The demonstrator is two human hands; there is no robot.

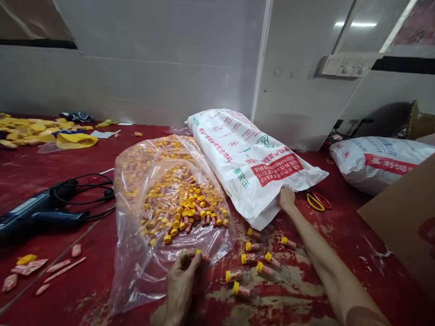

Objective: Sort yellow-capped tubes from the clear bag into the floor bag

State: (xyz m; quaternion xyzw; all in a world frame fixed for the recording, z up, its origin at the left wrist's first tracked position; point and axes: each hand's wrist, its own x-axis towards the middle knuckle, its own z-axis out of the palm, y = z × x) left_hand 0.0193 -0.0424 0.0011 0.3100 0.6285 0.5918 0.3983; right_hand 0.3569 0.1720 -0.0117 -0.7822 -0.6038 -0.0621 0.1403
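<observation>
The small cylindrical tube with a yellow cap and a red-and-white patterned body [202, 255] sits in the left hand [180, 280], toward half past six in the view. Thumb and forefinger pinch it narrowly, covering part of it, with the cap uppermost on the left and the patterned body showing beyond the fingertips. The left wrist rises from six o'clock, the back of the hand turned up.

At twelve o'clock from that hand, a large clear plastic bag [136, 271] lies with its mouth toward the hand, filled with many similar yellow-capped tubes [185, 210]. At three o'clock from it, eight loose yellow-capped tubes with clear lower ends [264, 269] lie scattered on the worn red tabletop [217, 312], most caps pointing toward nine or ten o'clock.

The right forearm reaches in from five o'clock, elbow bent little, to the right hand [287, 199] at the near end of a plump white sack printed in red and green [234, 158]. Its fingertips are hidden at the sack's edge, so I cannot tell whether they grip.
</observation>
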